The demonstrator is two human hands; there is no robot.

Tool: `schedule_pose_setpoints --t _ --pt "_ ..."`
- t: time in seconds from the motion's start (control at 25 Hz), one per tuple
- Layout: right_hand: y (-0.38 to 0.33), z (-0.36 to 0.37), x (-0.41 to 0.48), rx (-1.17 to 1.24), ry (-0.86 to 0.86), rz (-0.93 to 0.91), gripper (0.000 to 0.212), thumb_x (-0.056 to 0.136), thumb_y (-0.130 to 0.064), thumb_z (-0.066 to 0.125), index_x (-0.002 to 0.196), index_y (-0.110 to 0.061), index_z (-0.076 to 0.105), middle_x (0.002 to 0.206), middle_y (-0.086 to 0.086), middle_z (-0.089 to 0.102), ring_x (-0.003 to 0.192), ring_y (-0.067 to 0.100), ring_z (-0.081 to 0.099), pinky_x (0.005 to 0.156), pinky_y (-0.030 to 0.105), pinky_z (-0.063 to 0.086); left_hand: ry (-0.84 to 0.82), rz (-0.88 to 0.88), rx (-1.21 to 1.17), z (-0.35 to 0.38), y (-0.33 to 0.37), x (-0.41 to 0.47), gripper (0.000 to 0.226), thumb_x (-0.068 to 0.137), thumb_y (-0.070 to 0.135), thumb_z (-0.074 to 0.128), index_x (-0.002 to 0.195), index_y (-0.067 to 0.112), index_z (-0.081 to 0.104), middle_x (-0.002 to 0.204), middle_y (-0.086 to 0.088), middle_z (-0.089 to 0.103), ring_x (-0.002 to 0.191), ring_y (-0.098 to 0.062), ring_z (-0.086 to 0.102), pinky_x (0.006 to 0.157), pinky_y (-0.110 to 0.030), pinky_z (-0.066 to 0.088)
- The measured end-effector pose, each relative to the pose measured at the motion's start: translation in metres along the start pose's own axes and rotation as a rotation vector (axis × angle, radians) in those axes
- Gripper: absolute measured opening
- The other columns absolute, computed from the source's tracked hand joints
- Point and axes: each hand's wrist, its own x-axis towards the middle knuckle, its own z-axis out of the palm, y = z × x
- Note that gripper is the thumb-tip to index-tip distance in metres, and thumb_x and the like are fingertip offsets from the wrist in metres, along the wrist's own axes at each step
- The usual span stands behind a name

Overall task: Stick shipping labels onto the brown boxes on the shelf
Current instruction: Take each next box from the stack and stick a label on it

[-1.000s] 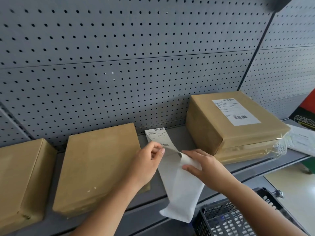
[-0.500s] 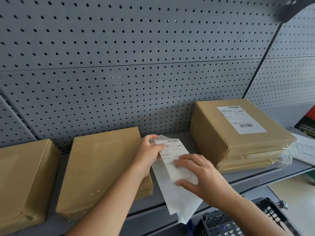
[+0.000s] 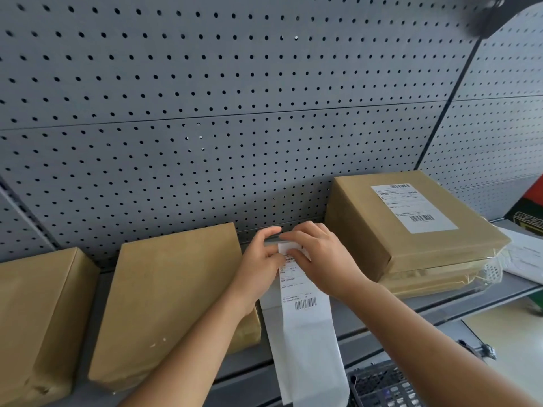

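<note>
A white shipping label [image 3: 299, 292] with barcodes lies over its longer white backing strip [image 3: 311, 362], which hangs past the shelf's front edge. My left hand [image 3: 258, 265] and my right hand [image 3: 320, 257] both pinch the label's top end, in the gap between two brown boxes. The middle brown box [image 3: 173, 295] lies flat with a bare top, just left of my hands. The right brown box [image 3: 411, 224] carries a stuck label [image 3: 412, 207] and rests on another wrapped parcel. A third bare brown box [image 3: 32, 318] sits at the far left.
The grey shelf [image 3: 382, 315] backs onto a grey pegboard wall [image 3: 235, 113]. A dark plastic basket [image 3: 379, 386] sits below the shelf at the bottom right. Loose white paper [image 3: 526, 257] lies at the shelf's right end.
Both hands have moved up to the top end of the label. The strip, earlier bent and peeled apart at its middle, now hangs straight down with the printed label flat on it.
</note>
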Motion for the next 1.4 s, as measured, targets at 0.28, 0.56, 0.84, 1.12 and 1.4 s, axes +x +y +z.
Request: schedule_pose_setpoints --t 0.28,0.56,0.84,1.12,1.4 --pt "0.002 0.01 0.004 -0.015 0.115 -0.096 0.02 0.095 -0.02 0.066 0.113 -0.025 0.072 0.101 -0.004 0.063 0.09 0.019 0.057 0.075 0.038 0.052 0.002 -0.154 -0.266 -0.009 0.004 0.01 0.032 0.107 0.028 0.047 0.133 0.016 0.059 0.107 -0.012 0.079 0.101 -0.03 0.075 0.098 -0.049 0.056" --pt "0.005 0.015 0.004 -0.014 0.232 -0.185 0.016 0.097 -0.026 0.064 0.107 -0.021 0.076 0.1 -0.001 0.066 0.089 0.019 0.062 0.076 0.035 0.052 0.05 -0.257 -0.377 -0.005 0.012 0.023 0.039 0.105 0.011 0.046 0.143 0.009 0.053 0.102 -0.013 0.075 0.09 -0.024 0.073 0.074 -0.032 0.057" --pt "0.013 0.02 0.006 -0.018 0.235 -0.17 0.016 0.097 -0.027 0.063 0.101 -0.02 0.077 0.101 0.0 0.066 0.09 0.019 0.061 0.075 0.033 0.053 0.049 -0.312 -0.401 0.001 0.012 0.035 0.036 0.106 0.01 0.046 0.14 0.004 0.055 0.099 -0.012 0.076 0.086 -0.025 0.072 0.075 -0.035 0.057" --pt "0.015 0.023 0.011 -0.008 0.156 -0.141 0.006 0.096 -0.018 0.066 0.099 -0.017 0.071 0.103 0.0 0.061 0.094 0.017 0.053 0.081 0.031 0.048 0.031 -0.334 -0.332 0.002 0.013 0.045 0.032 0.103 0.009 0.05 0.129 -0.007 0.061 0.073 -0.01 0.073 0.066 -0.023 0.07 0.061 -0.032 0.057" --pt "0.016 0.025 0.015 0.031 0.078 -0.074 0.01 0.096 -0.021 0.064 0.106 -0.02 0.064 0.109 -0.004 0.057 0.096 0.015 0.051 0.083 0.03 0.047 0.008 -0.311 -0.323 0.0 0.015 0.049 0.025 0.105 0.011 0.046 0.118 0.004 0.066 0.083 -0.011 0.074 0.069 -0.021 0.07 0.062 -0.031 0.057"
